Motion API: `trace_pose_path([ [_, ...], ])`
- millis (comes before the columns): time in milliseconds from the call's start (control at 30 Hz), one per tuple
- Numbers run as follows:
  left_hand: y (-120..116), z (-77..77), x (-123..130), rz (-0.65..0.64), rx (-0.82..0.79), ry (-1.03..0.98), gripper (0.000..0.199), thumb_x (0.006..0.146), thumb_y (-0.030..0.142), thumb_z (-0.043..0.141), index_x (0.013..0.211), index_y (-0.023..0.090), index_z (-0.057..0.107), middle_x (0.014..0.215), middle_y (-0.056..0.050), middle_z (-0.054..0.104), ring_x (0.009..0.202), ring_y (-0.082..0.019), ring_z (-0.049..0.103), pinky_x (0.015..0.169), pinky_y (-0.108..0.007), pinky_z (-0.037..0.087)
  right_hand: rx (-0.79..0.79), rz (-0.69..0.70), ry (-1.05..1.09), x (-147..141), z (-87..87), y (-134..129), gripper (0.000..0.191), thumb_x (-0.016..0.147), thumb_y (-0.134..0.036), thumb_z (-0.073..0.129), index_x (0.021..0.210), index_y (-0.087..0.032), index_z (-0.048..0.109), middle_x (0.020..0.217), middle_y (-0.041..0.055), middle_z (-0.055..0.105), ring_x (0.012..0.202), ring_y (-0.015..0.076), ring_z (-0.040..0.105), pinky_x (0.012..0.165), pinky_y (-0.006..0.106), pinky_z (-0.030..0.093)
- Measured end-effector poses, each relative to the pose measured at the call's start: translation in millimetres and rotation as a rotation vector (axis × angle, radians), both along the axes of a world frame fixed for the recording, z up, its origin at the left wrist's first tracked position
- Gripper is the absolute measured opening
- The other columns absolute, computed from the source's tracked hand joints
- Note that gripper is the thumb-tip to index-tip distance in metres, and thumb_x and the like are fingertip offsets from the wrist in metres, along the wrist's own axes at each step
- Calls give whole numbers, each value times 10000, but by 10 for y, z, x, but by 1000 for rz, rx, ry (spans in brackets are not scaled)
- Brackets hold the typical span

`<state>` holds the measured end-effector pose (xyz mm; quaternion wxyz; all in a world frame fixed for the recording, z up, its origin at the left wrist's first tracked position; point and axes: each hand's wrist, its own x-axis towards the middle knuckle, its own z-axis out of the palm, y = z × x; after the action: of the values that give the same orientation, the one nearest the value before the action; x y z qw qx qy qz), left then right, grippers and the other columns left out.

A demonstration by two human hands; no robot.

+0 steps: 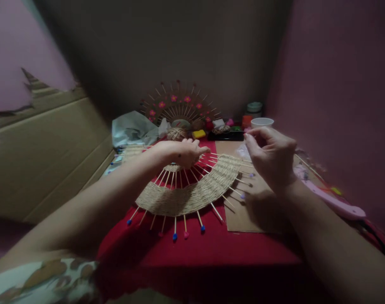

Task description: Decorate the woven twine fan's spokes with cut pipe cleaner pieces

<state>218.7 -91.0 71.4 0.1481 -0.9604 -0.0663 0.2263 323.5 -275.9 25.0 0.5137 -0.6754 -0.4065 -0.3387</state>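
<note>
1. The woven fan is what I have in the middle of my view, lying on the red cloth, its curved band toward me and its right side over a cardboard sheet.
2. Pale sticks run out through the band; several near ones end in blue or pink tips, and lilac tips show at the right.
3. My left hand is above the inner part of the fan, over the bare sticks between the small woven centre and the outer band. The forearm crosses the fan's left side. I cannot tell whether those fingers grip a stick or only hover.
4. My right hand is raised just beyond the fan's right end, above the cardboard sheet, thumb and forefinger brought near each other. Something pinkish shows at the tips, but I cannot tell whether it is held or lies behind.
5. Behind the fan I make out a twine ball, a yellow block and a white bowl, the last just past my right hand.
6. Farther back stands a second fan with pink flowers; a pink tool lies right of my right wrist.
</note>
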Motion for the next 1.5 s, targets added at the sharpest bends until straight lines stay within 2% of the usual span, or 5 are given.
trace_pose_path([
  [433, 91, -224, -114, -235, -72, -33, 676, 775, 83, 434, 1402, 320, 344, 1160, -131, 531, 977, -277, 530, 847, -433, 419, -140, 11, -34, -36, -74, 46, 102, 784, -181, 553, 733, -167, 641, 682, 34, 652, 609, 142, 580, 583, 267, 428],
  [800, -207, -40, -858, -124, -293, -694, 280, 851, 196, 522, 1119, 171, 598, 978, -68, 645, 822, -145, 593, 711, -252, 429, -334, 137, -155, -241, -105, 43, 170, 843, -205, 520, 818, -183, 687, 752, 47, 669, 652, 154, 587, 574, 273, 391],
  [1167, -835, -529, -1606, 328, -668, -1147, 164, 861, 215, 561, 990, 178, 655, 920, -16, 704, 823, -113, 639, 736, -217, 489, -721, 582, -136, -817, -114, -172, 177, 861, -160, 485, 760, -154, 631, 729, 40, 599, 625, 123, 519, 572, 251, 366],
  [1333, -1116, -810, -1789, 391, -770, -1053, 155, 872, 197, 541, 994, 207, 636, 929, 3, 696, 827, -110, 642, 750, -217, 497, -756, 596, -184, -1078, -366, -315, 232, 884, -187, 494, 728, -175, 666, 660, 23, 533, 577, 118, 483, 519, 243, 331],
  [1500, -1287, -973, -1824, 381, -624, -995, 173, 905, 208, 475, 1004, 198, 617, 877, -22, 665, 778, -138, 606, 708, -271, 487, -703, 571, -164, -1149, -528, -361, 219, 867, -101, 470, 837, -135, 685, 719, 68, 569, 689, 169, 507, 608, 285, 397],
])
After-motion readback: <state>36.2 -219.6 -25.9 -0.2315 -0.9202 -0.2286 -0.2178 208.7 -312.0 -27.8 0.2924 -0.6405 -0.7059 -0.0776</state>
